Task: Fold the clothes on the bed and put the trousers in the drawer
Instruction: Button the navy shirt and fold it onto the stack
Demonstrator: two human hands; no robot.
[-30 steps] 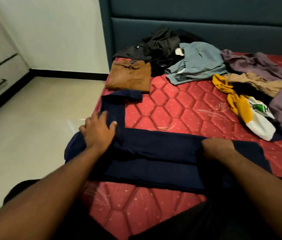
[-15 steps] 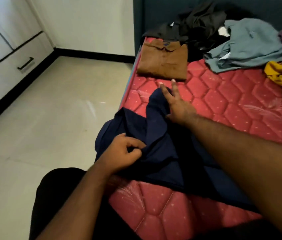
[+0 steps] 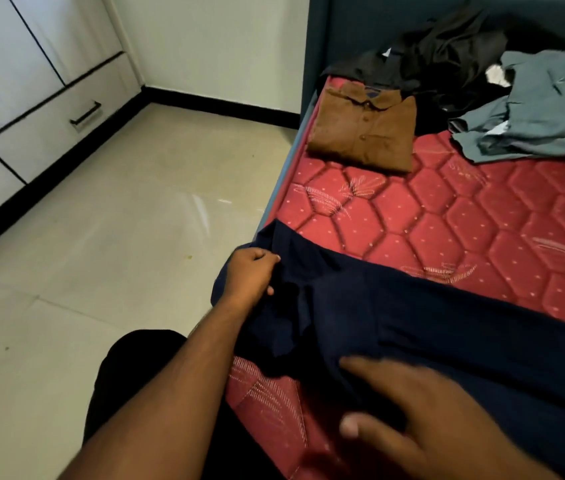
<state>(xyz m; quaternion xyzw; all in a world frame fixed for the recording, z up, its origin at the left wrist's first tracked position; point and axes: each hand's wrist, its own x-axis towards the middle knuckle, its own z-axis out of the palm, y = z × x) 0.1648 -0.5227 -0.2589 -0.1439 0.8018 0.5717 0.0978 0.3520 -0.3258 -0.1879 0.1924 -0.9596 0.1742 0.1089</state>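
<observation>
Smoothing before the fold: dark navy cloth trousers (image 3: 412,323) are pinched at one end by the left hand (image 3: 249,275), while the right hand (image 3: 423,414), fingers spread and holding nothing, is laid flat on them on the red quilted bed (image 3: 430,216).

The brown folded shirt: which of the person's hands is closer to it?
Left. The left hand grips the navy trousers at the bed's edge, below the brown shirt; the right hand lies farther down, nearest the camera.

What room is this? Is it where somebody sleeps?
Probably a bedroom: a bed with a red quilted mattress, clothes on it like a folded brown shirt, and white cupboards with a drawer.
</observation>
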